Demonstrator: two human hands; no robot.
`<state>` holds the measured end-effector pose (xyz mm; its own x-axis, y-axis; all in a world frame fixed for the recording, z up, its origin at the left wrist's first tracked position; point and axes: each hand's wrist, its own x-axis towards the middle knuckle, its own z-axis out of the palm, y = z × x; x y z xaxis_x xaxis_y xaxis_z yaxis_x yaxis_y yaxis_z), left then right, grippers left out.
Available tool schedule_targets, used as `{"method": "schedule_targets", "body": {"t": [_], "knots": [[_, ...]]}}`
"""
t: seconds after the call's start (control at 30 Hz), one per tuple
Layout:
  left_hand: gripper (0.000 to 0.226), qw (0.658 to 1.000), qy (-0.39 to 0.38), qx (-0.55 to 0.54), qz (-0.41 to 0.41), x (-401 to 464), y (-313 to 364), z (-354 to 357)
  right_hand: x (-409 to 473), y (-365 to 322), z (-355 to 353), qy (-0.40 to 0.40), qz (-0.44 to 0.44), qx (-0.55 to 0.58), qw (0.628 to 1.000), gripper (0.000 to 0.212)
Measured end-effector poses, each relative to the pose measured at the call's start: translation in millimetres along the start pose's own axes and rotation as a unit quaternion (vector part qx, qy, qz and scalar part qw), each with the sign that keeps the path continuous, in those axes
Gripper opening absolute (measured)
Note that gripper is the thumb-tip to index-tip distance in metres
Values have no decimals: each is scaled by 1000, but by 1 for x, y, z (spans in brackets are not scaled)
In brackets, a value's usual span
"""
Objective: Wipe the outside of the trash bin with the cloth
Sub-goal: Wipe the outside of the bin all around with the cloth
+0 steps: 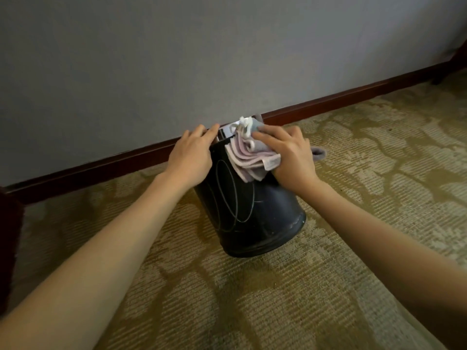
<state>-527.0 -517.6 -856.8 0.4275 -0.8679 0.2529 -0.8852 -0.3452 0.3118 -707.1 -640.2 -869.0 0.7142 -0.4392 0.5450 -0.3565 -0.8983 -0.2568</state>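
Note:
A dark trash bin (255, 218) with thin curved line patterns stands tilted on the carpet, its shiny metal rim (223, 133) leaning toward the wall. My left hand (192, 155) rests on the bin's upper left side, fingers reaching to the rim. My right hand (288, 157) presses a crumpled pink and grey cloth (250, 157) against the bin's upper right side, fingers spread over it. A corner of the cloth sticks out to the right of my hand. The bin's mouth is hidden.
A grey wall (177, 59) with a dark red baseboard (353, 97) runs right behind the bin. Patterned olive carpet (252, 299) covers the floor. A dark furniture piece (10, 236) stands at the far left edge, another dark leg (452, 64) at the far right.

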Motion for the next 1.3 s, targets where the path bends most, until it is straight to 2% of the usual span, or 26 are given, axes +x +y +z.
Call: {"method": "schedule_targets", "body": {"t": [0.1, 0.13, 0.23, 0.3, 0.4, 0.5, 0.63, 0.73, 0.87, 0.97, 1.13, 1.3], "knots": [[60, 999, -15, -22, -23, 2, -11, -2, -40, 1, 3, -31, -67, -32, 997, 59], [59, 999, -20, -27, -34, 2, -17, -4, -61, 3, 4, -48, -90, -38, 994, 58], [58, 997, -35, -33, -60, 0, -30, -7, -112, 9, 1, -91, -123, -39, 988, 35], [59, 997, -41, -41, -54, -4, -31, -9, -126, 14, -3, -111, -119, -41, 986, 36], [61, 997, -33, -62, -36, -6, -24, -9, -112, 17, -9, -132, -111, -49, 984, 57], [70, 996, -35, -68, -38, -5, -15, -10, -72, 13, -13, -116, -101, -62, 986, 66], [76, 998, -54, -44, 3, -3, 5, -11, -5, -4, -14, -39, -79, -59, 994, 57], [74, 998, -59, -23, 16, 0, 11, -10, 4, -8, -14, -12, -69, -43, 997, 50], [76, 998, -60, -7, -2, 3, 5, -11, -52, 0, -9, -58, -121, -53, 990, 45], [76, 997, -63, -16, -27, 6, -3, -12, -114, 7, -11, -112, -177, -69, 975, 33], [79, 995, -73, -61, -44, 4, -4, -10, -123, 12, -18, -161, -201, -89, 962, 46], [77, 992, -80, -100, -10, 3, 1, -10, -48, 2, -26, -94, -145, -71, 982, 58]]}}
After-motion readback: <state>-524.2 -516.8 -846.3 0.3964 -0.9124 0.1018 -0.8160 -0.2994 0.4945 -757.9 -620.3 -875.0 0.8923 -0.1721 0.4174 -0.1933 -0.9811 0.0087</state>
